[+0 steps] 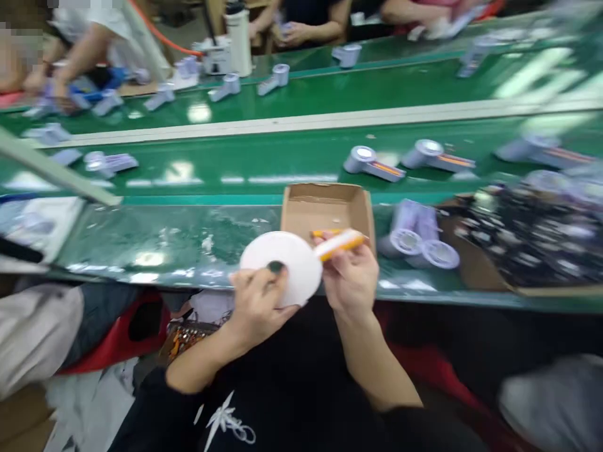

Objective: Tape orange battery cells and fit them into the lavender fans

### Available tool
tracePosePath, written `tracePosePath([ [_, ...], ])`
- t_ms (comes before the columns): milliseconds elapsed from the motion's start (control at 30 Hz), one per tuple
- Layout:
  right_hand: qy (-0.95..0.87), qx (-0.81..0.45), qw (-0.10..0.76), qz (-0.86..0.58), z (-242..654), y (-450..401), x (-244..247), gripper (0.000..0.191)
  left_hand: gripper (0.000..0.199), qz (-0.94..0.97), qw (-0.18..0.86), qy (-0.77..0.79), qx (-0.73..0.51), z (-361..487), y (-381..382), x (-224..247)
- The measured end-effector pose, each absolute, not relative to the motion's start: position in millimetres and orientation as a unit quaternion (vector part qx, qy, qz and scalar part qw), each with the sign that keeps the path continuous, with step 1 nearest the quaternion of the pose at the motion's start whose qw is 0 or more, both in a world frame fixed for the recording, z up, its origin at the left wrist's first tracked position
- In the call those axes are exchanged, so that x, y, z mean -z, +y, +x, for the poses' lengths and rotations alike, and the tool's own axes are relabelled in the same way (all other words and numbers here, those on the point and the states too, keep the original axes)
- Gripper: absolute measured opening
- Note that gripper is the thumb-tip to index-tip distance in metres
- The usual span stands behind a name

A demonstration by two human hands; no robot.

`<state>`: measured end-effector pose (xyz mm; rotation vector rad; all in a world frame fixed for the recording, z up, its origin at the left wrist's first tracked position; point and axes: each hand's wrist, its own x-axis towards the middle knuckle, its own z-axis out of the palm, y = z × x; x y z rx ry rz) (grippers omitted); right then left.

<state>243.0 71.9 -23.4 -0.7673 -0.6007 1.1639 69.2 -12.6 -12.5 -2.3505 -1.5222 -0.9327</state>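
Note:
My left hand [261, 298] is closed around a flat white roll [301, 270], like a tape or label roll, with fingers at its dark centre hole. Between the fingers of my right hand [351, 276] is an orange cylinder [355, 241] that looks like a battery cell, with a white strip along it. Its left end meets or nearly meets the roll's edge. Behind the right hand's fingers shows a second orange piece [325, 233]; whether it is also held I cannot tell. An open cardboard box [289, 210] stands just beyond both hands.
Pale purple devices [362, 158] with round heads lie along the green conveyor [235, 160]. Several more stand right of the box, beside a tray of dark parts [522, 242]. A slanted pale post [61, 166] is at left. Co-workers' hands [296, 32] work across the line.

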Motion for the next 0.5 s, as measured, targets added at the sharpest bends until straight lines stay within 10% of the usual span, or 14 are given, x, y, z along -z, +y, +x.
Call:
tracePosePath([
  [300, -0.251, -0.298, 0.846, -0.363, 411, 82, -10, 0.061, 0.065, -0.750, 0.035, -0.633, 0.188, -99, 45, 42],
  [500, -0.278, -0.275, 0.807, -0.442, 416, 41, 20, 0.067, 0.064, -0.887, 0.061, -0.420, 0.182, 80, 106, -10],
])
